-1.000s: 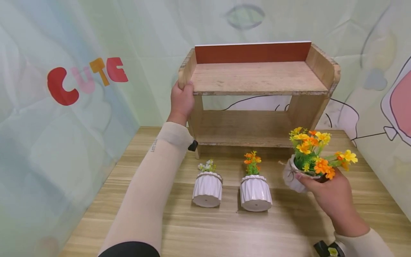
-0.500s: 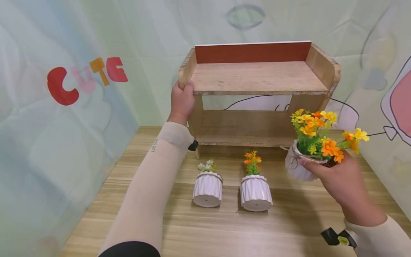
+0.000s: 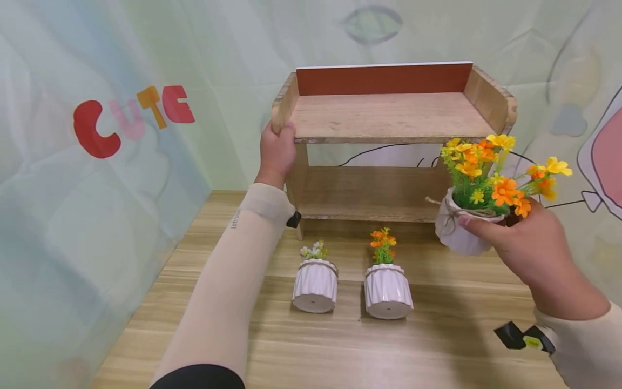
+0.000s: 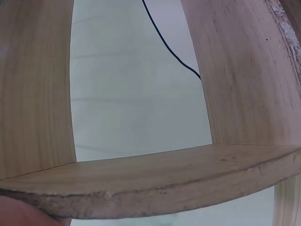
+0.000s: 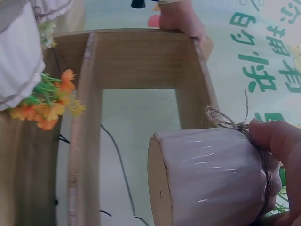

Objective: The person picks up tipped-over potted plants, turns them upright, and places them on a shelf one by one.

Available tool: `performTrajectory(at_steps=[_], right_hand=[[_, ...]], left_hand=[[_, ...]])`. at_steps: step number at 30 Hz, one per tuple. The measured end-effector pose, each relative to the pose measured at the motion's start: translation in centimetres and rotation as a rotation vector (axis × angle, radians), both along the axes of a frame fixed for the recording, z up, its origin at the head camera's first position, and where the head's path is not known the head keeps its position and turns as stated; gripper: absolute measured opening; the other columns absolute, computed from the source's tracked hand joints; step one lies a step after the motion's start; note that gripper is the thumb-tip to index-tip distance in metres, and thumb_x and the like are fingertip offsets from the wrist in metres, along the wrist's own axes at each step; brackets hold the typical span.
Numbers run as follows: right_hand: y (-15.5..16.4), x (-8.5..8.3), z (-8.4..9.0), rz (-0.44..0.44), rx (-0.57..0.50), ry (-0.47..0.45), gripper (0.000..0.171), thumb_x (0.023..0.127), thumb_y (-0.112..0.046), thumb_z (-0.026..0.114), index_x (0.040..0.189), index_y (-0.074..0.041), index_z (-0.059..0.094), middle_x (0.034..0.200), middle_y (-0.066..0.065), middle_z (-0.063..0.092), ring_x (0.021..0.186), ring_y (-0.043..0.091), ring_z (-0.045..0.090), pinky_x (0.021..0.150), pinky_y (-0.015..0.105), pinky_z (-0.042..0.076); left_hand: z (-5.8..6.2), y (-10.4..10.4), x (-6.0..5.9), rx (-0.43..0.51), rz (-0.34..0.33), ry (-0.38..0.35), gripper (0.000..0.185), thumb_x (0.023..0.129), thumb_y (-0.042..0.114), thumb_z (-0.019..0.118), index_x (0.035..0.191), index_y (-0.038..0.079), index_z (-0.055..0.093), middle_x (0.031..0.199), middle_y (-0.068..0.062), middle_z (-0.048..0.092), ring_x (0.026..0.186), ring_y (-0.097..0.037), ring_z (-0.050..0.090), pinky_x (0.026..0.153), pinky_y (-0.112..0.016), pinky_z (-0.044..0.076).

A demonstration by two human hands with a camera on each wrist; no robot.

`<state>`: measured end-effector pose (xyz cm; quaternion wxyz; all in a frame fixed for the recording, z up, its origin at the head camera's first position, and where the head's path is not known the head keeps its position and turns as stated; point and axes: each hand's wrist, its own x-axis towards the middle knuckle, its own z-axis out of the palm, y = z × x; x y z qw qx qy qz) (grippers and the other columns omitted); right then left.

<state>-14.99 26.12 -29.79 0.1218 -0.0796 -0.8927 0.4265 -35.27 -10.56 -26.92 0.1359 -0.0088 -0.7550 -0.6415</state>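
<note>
In the head view my left hand (image 3: 277, 151) grips the left side panel of a two-tier wooden shelf (image 3: 389, 138), near its upper board. My right hand (image 3: 539, 243) holds a white flowerpot (image 3: 461, 232) by its rim, thumb on the near side. Yellow and orange flowers (image 3: 486, 167) rise from that pot, which is off the table in front of the shelf's right end. The right wrist view shows the pot (image 5: 211, 174) from the side, with twine tied round its rim. Fingers behind the pot are mostly hidden.
Two smaller white pots lie tipped on the wooden table (image 3: 218, 324): a pot with white flowers (image 3: 315, 286) and a pot with orange flowers (image 3: 387, 292). A printed backdrop (image 3: 233, 54) hangs behind and to the left of the shelf.
My right hand has raised the flowerpot from low over the table and carried it slightly right, up beside the shelf. My left hand keeps its grip on the shelf.
</note>
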Motion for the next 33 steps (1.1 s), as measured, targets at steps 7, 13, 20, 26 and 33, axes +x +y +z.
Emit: performTrajectory(at_steps=[7, 13, 20, 26, 33], right_hand=[[-0.2, -0.2, 2.4, 0.030, -0.013, 0.070, 0.093, 0.087, -0.039, 0.088, 0.163, -0.027, 0.036, 0.152, -0.001, 0.049, 0.123, 0.009, 0.050, 0.081, 0.003, 0.042], [-0.4, -0.3, 4.2, 0.024, -0.038, 0.083, 0.090, 0.085, -0.041, 0.089, 0.160, -0.030, 0.040, 0.150, -0.003, 0.051, 0.122, 0.011, 0.051, 0.079, 0.005, 0.045], [-0.6, -0.9, 6.1, 0.023, -0.006, 0.076, 0.093, 0.085, -0.044, 0.088, 0.162, -0.037, 0.035, 0.158, -0.003, 0.047, 0.134, 0.016, 0.047, 0.092, 0.013, 0.048], [-0.5, -1.6, 8.1, 0.012, -0.091, 0.093, 0.091, 0.083, -0.041, 0.090, 0.159, -0.037, 0.041, 0.155, -0.009, 0.050, 0.134, 0.009, 0.048, 0.087, 0.006, 0.045], [-0.2, -2.8, 10.1, 0.004, -0.160, 0.105, 0.083, 0.084, -0.038, 0.090, 0.155, -0.029, 0.048, 0.148, -0.011, 0.055, 0.129, 0.007, 0.050, 0.086, 0.006, 0.044]], left_hand=[[-0.1, -0.1, -0.2, -0.009, 0.003, 0.019, 0.059, 0.108, 0.037, 0.044, 0.160, 0.010, 0.039, 0.153, -0.010, 0.053, 0.135, -0.017, 0.051, 0.120, -0.036, 0.037], [-0.1, -0.1, -0.2, -0.011, 0.002, 0.017, 0.057, 0.109, 0.037, 0.045, 0.159, 0.010, 0.041, 0.153, -0.009, 0.054, 0.135, -0.017, 0.051, 0.120, -0.036, 0.037], [-0.1, 0.0, -0.2, 0.000, 0.002, 0.009, 0.058, 0.109, 0.038, 0.044, 0.160, 0.011, 0.039, 0.154, -0.009, 0.053, 0.137, -0.018, 0.051, 0.121, -0.038, 0.036], [-0.1, 0.1, -0.1, -0.004, -0.013, -0.005, 0.057, 0.110, 0.039, 0.043, 0.160, 0.013, 0.038, 0.154, -0.008, 0.052, 0.136, -0.017, 0.050, 0.122, -0.039, 0.036], [0.0, -0.1, 0.0, -0.003, -0.011, -0.010, 0.056, 0.110, 0.040, 0.043, 0.159, 0.013, 0.040, 0.154, -0.007, 0.053, 0.136, -0.016, 0.050, 0.122, -0.038, 0.035]])
